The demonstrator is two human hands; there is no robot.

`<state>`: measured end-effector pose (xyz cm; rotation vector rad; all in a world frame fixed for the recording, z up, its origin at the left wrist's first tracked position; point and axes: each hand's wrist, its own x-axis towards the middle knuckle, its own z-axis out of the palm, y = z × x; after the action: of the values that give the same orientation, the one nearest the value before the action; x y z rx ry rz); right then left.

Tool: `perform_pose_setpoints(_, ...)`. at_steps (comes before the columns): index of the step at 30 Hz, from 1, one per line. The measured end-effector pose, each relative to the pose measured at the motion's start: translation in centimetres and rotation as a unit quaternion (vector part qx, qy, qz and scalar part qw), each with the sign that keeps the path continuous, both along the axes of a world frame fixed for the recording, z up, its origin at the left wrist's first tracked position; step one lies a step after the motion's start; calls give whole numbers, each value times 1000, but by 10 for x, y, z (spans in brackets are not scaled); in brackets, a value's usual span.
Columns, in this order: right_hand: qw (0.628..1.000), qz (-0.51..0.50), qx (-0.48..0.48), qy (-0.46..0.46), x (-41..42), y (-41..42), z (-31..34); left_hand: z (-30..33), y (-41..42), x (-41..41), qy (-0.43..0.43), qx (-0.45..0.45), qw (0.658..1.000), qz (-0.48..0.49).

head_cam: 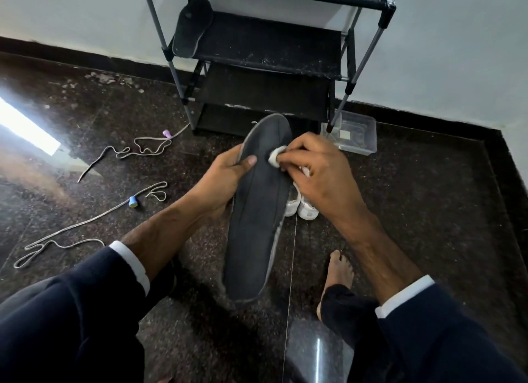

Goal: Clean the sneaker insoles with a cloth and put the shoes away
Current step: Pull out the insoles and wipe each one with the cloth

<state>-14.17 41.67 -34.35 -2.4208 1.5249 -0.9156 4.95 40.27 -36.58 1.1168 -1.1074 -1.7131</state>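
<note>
Pinching a wadded white cloth (275,156), right hand (320,171) presses long grey insole (257,217).

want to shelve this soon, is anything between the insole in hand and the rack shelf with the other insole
Nothing visible blocks it. The insole, held by the left hand and wiped with the cloth in the right hand, sits in front of the rack. The shelf beside the other insole looks free.

Two loose laces (137,147) lie on the dark floor (428,197) at left, a clear plastic box (357,135) at far right.
</note>
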Motion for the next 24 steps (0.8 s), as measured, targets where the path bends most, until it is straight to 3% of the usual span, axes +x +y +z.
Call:
perform_pose_setpoints(7, 994, 82, 75, -26, 20, 14, -6, 0, -11, 18, -23, 3, 995, 99)
perform_pose_setpoints(11, 984, 115, 119, -65, 31, 24, -7, 2, -19, 27, 36, 53, 985, 161)
perform_pose_setpoints(16, 962, -31, 131, -239, 28, 15, -1, 24, -9, 18, 159, 124, 976, 85)
perform_pose_setpoints(20, 929, -105, 158, -317, 25, 9, -3, 26, 8, -2, 176, 122, 976, 31)
perform_pose_setpoints(22, 925, -112, 159, -325, 28, 11, -4, 24, 16, -10, 181, 157, 971, 22)
perform_pose_setpoints(24, 949, -100, 123, -272, 29, 12, -2, 22, 18, -12, 191, 185, 964, 18)
